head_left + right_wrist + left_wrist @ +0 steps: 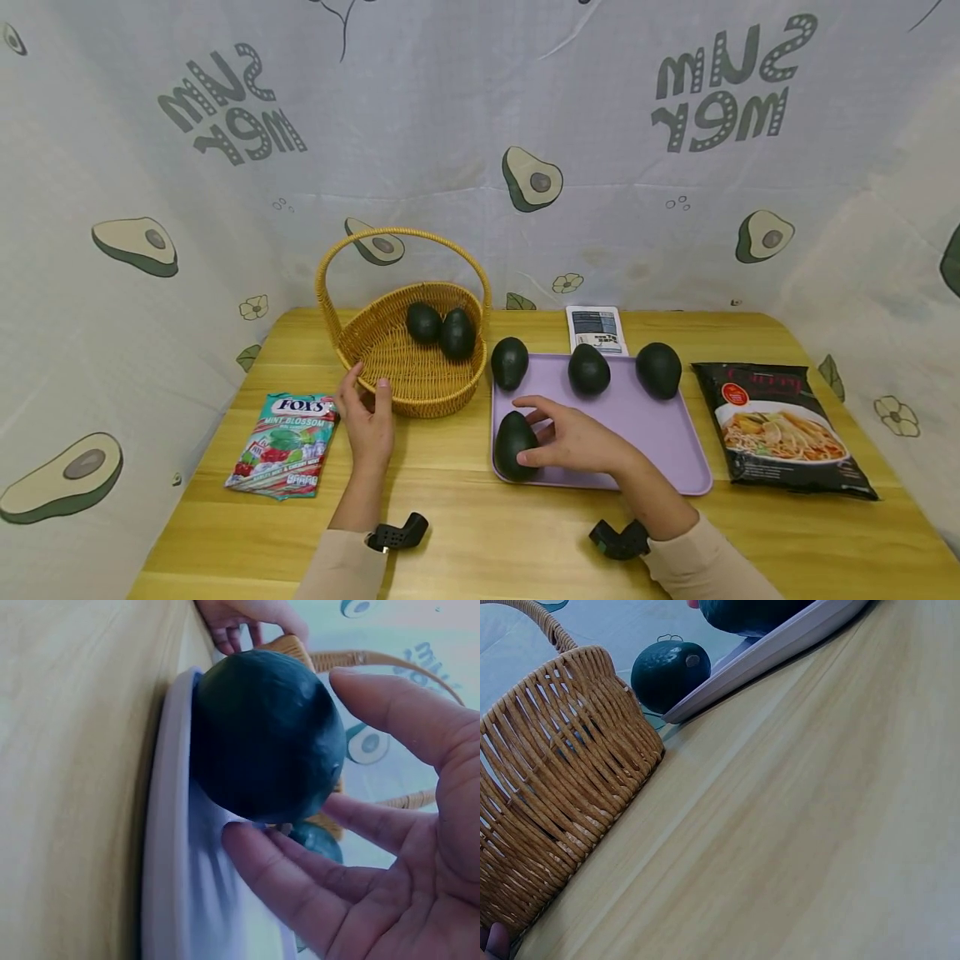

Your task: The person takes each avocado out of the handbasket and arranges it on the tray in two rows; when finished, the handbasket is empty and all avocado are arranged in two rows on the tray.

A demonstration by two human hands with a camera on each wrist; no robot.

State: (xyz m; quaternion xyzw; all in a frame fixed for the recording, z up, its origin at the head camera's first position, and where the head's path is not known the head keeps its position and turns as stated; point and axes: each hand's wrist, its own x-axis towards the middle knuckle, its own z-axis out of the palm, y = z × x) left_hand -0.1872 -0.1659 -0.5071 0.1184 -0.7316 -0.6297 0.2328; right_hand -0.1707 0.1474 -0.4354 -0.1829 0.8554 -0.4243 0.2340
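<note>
My left hand (367, 425) is at the front left of a yellow wicker basket (420, 408), fingers overlapping its rim; firm contact cannot be made out. Two dark green avocados (424, 323) lie inside the basket. My right hand (577, 437) is spread around an avocado (514, 446) at the front left corner of a lilac tray (637, 433). In the right wrist view, thumb and fingers flank this avocado (266, 735), with gaps showing beside it. Along the tray's back are three more avocados (588, 370).
Left of the basket lies a Fox's candy bag (287, 446). A black noodle packet (783, 429) is right of the tray, and a white packet (596, 327) lies behind it. The basket's tall handle (405, 233) arches up. A printed curtain (480, 108) encloses the wooden table (450, 533).
</note>
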